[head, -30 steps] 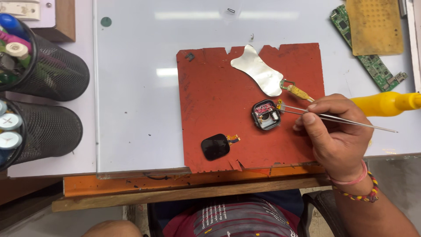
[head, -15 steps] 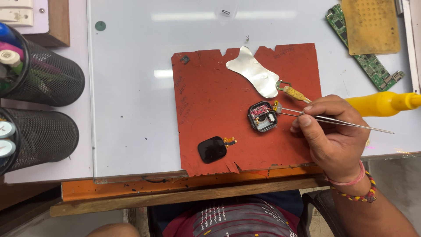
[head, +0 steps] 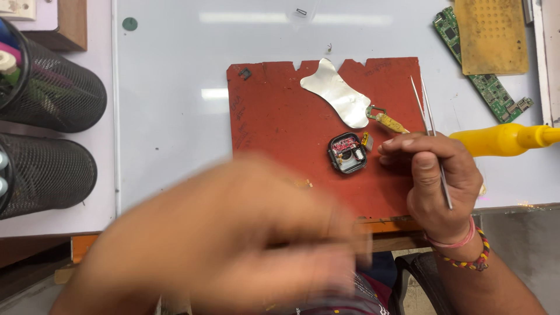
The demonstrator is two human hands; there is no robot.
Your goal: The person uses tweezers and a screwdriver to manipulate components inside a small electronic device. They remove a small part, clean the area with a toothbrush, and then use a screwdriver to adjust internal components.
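The right hand [head: 434, 175] is pinching thin tweezers [head: 431, 134], its fingers closed around them, with the tips pointing up and away; its fingertips are sitting just beside the small open watch [head: 348, 153]; the watch is lying on the red mat [head: 274, 116], near a shiny metal plate [head: 336, 92]; the left hand [head: 233, 239] is a big blur over the mat's front edge; I cannot tell if it is holding anything; 2 black mesh cups [head: 49, 169] are standing far left.
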